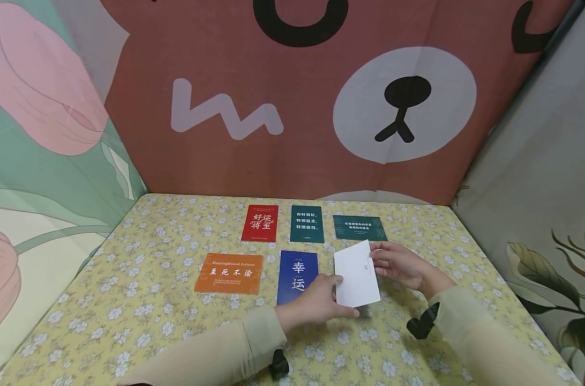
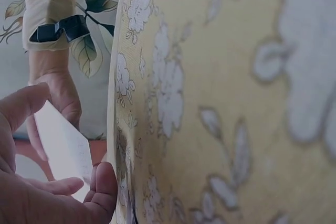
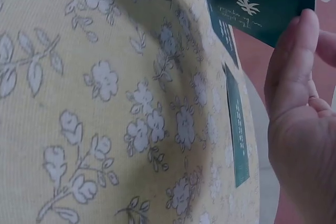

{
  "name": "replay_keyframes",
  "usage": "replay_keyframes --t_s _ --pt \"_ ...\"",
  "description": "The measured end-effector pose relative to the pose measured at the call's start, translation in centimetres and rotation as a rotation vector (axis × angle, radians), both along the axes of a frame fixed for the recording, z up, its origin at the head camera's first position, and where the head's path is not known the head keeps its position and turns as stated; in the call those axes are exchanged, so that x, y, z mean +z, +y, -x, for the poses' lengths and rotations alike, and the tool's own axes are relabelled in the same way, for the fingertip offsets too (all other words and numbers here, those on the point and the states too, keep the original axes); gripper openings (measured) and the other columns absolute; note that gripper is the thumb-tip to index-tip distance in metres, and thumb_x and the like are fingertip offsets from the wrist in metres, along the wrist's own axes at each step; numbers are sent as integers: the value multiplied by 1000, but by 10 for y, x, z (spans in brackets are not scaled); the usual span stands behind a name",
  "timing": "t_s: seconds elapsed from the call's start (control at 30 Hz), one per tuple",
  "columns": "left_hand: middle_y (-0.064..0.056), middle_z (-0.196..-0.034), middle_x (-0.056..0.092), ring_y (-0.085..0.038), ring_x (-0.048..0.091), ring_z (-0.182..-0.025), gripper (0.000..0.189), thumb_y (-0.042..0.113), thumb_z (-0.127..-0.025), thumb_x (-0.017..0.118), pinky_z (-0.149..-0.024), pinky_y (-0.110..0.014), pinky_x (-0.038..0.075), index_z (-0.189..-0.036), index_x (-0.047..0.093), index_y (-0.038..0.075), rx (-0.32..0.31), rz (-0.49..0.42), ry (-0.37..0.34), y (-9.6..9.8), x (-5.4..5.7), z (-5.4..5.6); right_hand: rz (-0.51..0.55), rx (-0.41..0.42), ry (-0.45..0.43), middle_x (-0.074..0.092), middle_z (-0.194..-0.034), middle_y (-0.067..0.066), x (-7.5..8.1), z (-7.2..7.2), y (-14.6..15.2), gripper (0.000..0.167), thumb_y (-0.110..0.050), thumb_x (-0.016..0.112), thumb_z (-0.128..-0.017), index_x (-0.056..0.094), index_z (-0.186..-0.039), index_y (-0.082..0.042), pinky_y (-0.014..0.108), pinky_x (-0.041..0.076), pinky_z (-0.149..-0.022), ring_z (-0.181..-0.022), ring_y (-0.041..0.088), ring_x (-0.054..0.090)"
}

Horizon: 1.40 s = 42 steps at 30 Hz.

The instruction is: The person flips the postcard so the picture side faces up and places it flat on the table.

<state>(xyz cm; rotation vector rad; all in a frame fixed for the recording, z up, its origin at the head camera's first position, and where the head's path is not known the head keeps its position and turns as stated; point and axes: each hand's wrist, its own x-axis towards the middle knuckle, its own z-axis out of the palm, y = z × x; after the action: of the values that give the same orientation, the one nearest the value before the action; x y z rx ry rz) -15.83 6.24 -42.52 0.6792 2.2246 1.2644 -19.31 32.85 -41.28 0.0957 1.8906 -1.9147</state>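
Note:
Both hands hold a card [image 1: 357, 276] raised over the table, its white back toward the head camera. In the right wrist view the other face of the card [image 3: 262, 3] is dark green with white characters. My left hand [image 1: 316, 300] grips it at the lower left, with the thumb at one edge and curled fingers at another in the left wrist view. At the upper right edge, my right hand [image 1: 403, 265] pinches it between fingers and thumb. A blue card [image 1: 297, 276] lies just left of the held card, partly covered by the left hand.
On the floral tablecloth [image 1: 167, 332] lie an orange card [image 1: 230, 273] at left, and a red card [image 1: 260, 223], an upright green card [image 1: 307, 224] and a sideways green card [image 1: 360, 228] in the back row. A bear-patterned cloth [image 1: 292, 161] hangs behind the table.

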Motion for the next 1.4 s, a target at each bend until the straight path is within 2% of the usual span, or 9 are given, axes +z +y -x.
replay_keyframes --t_s 0.3,0.5,0.67,0.9,1.0,1.1,1.23,1.3,1.4 --pt "-11 -119 55 -14 50 -91 66 28 -94 78 -75 -27 47 -144 53 -7 -5 26 21 0 1 -1 76 -10 -14 71 -108 4 5 -2 -5 64 -7 56 -107 19 -159 1 27 59 -80 -94 13 71" --pt "-8 -110 52 -14 49 -86 69 23 -90 82 -70 -25 45 -145 52 -6 -11 11 18 -1 2 -2 139 -8 -15 71 -106 4 6 -3 -4 68 -5 55 -107 15 -162 0 28 59 -80 -93 13 72" --pt "-6 -100 51 -12 48 -78 60 17 -94 76 -62 -24 43 -145 54 -4 -32 -23 44 -1 2 -3 181 -20 -7 71 -107 3 7 -3 -3 59 -6 52 -109 23 -160 -5 27 59 -81 -94 13 72" --pt "-8 -124 62 -17 63 -104 42 16 -104 63 -82 -28 53 -142 59 1 15 -178 -33 -3 -2 -2 88 -129 61 61 -111 -2 9 -2 -2 39 -17 52 -111 43 -148 -13 23 52 -70 -87 6 63" --pt "-8 -122 66 -17 64 -104 35 16 -106 58 -83 -29 54 -138 63 1 27 -220 -25 -4 -3 -1 20 -168 94 56 -110 -3 6 0 -2 37 -17 52 -110 45 -146 -12 25 49 -70 -87 7 58" --pt "-7 -88 66 -18 63 -82 24 15 -110 52 -68 -26 48 -106 69 -2 24 -273 -23 -5 -3 0 -50 -190 116 51 -110 -2 3 2 -2 47 -17 51 -111 36 -154 -5 26 47 -71 -86 8 53" --pt "-9 -69 55 -27 69 -82 38 14 -112 47 -60 -26 38 -75 47 2 56 -337 -47 -5 -5 1 -109 -213 118 49 -109 -1 -1 4 -2 43 -14 50 -111 38 -151 -4 28 45 -73 -87 11 51" --pt "-14 -82 67 -33 70 -100 35 13 -112 46 -63 -26 41 -82 59 0 87 -356 -76 -5 -5 1 -128 -223 111 50 -109 -1 -1 4 -2 35 -14 50 -111 44 -144 -5 29 45 -74 -88 12 51" --pt "-17 -107 73 -35 69 -99 29 13 -112 46 -64 -26 42 -99 67 -3 111 -361 -111 -5 -6 2 -150 -232 104 52 -106 -2 -1 3 -1 22 -14 51 -110 49 -131 -7 30 45 -77 -90 12 51"
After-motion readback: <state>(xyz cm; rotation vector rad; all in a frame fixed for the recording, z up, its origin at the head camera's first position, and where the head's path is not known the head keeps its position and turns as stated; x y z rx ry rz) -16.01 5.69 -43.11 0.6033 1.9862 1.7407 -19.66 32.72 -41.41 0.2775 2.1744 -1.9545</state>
